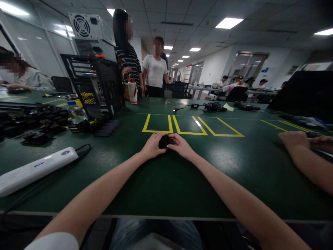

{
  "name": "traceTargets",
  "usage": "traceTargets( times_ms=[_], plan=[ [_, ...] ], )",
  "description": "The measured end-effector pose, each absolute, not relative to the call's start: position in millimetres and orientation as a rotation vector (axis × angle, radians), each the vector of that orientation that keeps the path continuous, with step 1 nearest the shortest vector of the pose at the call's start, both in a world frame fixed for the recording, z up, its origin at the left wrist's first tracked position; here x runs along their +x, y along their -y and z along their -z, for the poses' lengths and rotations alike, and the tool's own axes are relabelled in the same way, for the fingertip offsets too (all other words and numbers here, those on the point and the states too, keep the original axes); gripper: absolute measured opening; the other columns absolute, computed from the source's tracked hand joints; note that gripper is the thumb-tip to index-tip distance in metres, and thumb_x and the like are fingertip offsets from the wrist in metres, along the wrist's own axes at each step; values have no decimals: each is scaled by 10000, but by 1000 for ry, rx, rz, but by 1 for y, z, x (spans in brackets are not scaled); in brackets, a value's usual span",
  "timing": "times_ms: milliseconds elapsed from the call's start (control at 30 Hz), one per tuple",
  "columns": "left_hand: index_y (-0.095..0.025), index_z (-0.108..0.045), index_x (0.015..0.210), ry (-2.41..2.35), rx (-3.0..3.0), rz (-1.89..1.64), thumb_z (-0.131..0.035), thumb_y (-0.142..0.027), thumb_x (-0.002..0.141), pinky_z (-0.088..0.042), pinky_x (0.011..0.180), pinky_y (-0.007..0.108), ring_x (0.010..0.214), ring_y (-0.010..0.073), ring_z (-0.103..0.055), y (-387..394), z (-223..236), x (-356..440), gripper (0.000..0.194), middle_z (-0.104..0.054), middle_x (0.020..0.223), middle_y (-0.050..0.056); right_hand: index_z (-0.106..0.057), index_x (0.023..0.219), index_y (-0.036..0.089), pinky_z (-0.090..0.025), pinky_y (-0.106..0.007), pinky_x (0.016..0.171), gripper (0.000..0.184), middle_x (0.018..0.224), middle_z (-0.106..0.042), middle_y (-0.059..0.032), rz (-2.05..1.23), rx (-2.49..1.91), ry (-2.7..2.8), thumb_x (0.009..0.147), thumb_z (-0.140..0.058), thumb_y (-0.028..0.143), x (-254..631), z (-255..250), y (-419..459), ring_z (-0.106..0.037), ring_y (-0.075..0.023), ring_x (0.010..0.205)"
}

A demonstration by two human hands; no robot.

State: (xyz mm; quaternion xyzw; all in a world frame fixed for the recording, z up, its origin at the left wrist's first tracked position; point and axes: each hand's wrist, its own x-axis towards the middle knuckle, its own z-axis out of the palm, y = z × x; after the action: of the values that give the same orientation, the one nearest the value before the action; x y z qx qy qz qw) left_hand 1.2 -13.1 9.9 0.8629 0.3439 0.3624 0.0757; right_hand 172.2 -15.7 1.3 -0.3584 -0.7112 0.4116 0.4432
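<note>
A small dark rounded object point(163, 141) sits between my two hands over the middle of the green table; its kind is too hidden to make out. My left hand point(153, 146) curves around its left side, thumb below and fingers on top. From the other side, the fingertips of my right hand point(181, 146) close on it. Just beyond my hands, yellow tape point(158, 131) marks box shapes on the table point(166, 180).
To the left lie a white power strip point(39, 168), a heap of black parts point(36, 121) and a clear bottle point(76, 113). Behind stand an open computer case point(104, 86) and a white cup point(133, 93). Black cables point(212, 106) lie farther back. Another person's hand point(295, 139) is at right.
</note>
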Motion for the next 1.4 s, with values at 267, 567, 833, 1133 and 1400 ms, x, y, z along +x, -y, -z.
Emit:
traceTargets(
  times_ms=[267, 567, 833, 1133, 1400],
  plan=[
    [-217, -374, 1141, -1013, 2591, -1093, -611, -213, 626, -370, 871, 361, 1015, 205, -443, 12, -10, 1, 567, -480, 1102, 46, -497, 887, 192, -414, -345, 875, 204, 953, -529, -20, -964, -853, 1738, 693, -555, 218, 172, 0, 15, -533, -149, 938],
    [-222, -371, 1151, -1036, 2580, -1092, -616, -211, 623, -371, 872, 371, 1023, 208, -442, 13, -10, 1, 582, -478, 1111, 48, -449, 934, 182, -431, -338, 852, 303, 1005, -515, -42, -934, -955, 1757, 656, -565, 145, 171, 1, 20, -514, -158, 984],
    [-216, -392, 1144, -1129, 2427, -1000, -642, -306, 607, -381, 873, 397, 1028, 223, -466, -3, -12, -3, 600, -490, 1122, 64, -453, 1026, 172, -383, -387, 851, 366, 1004, -524, -59, -563, -1332, 1936, 676, -557, 206, 181, -1, 20, -506, -186, 947],
    [-217, -437, 1114, -1223, 2137, -821, -649, -404, 582, -409, 843, 371, 1005, 227, -495, -28, -8, -1, 603, -512, 1117, 70, -482, 1061, 164, -382, -378, 844, 407, 1039, -500, -84, -424, -1426, 2035, 682, -571, 283, 187, -1, 17, -494, -198, 956],
    [-192, -445, 1106, -1259, 2062, -844, -653, -349, 586, -411, 838, 362, 1013, 230, -490, -26, -18, 26, 581, -513, 1120, 82, -476, 1047, 163, -397, -365, 822, 389, 1037, -511, -79, -389, -1525, 1963, 679, -571, 247, 198, 0, 8, -501, -198, 954]
  ],
)
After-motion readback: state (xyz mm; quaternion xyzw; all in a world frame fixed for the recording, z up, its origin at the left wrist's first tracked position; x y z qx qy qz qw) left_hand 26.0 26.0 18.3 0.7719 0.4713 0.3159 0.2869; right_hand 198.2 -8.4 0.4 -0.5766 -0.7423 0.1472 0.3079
